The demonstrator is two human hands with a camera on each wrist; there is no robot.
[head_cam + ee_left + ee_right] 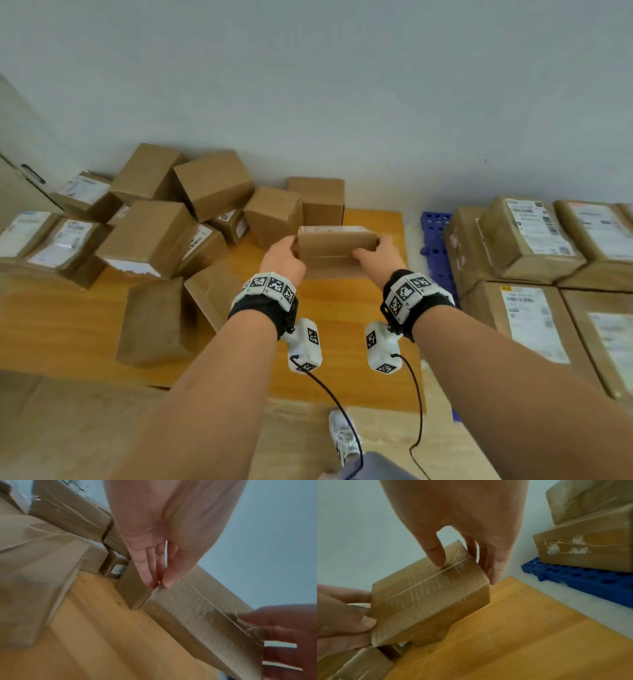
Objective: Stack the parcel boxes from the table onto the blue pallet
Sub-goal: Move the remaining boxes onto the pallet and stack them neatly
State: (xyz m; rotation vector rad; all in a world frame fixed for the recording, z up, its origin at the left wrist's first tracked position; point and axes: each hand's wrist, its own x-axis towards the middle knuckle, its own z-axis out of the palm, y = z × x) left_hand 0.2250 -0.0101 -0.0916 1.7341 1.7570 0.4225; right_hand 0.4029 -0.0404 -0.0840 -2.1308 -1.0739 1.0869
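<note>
A small taped cardboard parcel box [337, 245] is held between both hands, a little above the wooden table [342, 342]. My left hand [293, 248] pinches its left end, thumb on the near face and fingers on the end, as the left wrist view shows at the box [188, 608] corner under my left hand [159, 584]. My right hand [368, 250] grips the right end. In the right wrist view its thumb lies on the taped face of the box [426, 601] and the fingers wrap behind. The blue pallet [436, 246] lies right of the table.
A loose pile of parcel boxes [154, 233] fills the table's left and back, with two toppled ones [154, 322] near the front. Labelled boxes [527, 240] stand stacked on the pallet [582, 577], leaving its left strip bare. A grey wall runs behind.
</note>
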